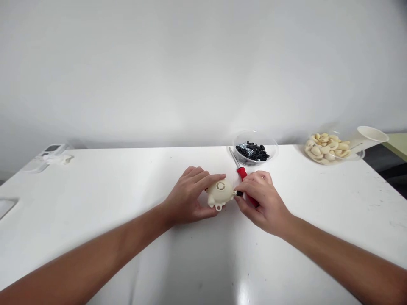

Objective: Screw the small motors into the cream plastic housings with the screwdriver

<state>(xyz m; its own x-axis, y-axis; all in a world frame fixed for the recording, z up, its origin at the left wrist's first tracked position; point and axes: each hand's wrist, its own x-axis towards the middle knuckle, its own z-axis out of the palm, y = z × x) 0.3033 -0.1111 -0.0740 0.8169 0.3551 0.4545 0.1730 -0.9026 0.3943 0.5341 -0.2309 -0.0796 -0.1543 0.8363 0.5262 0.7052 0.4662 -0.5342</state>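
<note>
My left hand (190,195) grips a cream rounded plastic part (221,191) with a round slotted opening on top and a small ring tab at its lower edge. My right hand (262,199) is closed, thumb and fingertips pinching a small black piece (239,193) against the right end of the cream part. A screwdriver with a red handle (242,173) lies on the table, its handle partly hidden under my right hand and its metal shaft pointing away toward a clear bowl.
The clear bowl (274,148) holds small black pieces and metal bits. At the right, another clear bowl (359,156) holds cream parts and a tilted cream cup (369,137). A white remote (52,149) and crumpled white material (59,159) lie far left on the white table (127,178).
</note>
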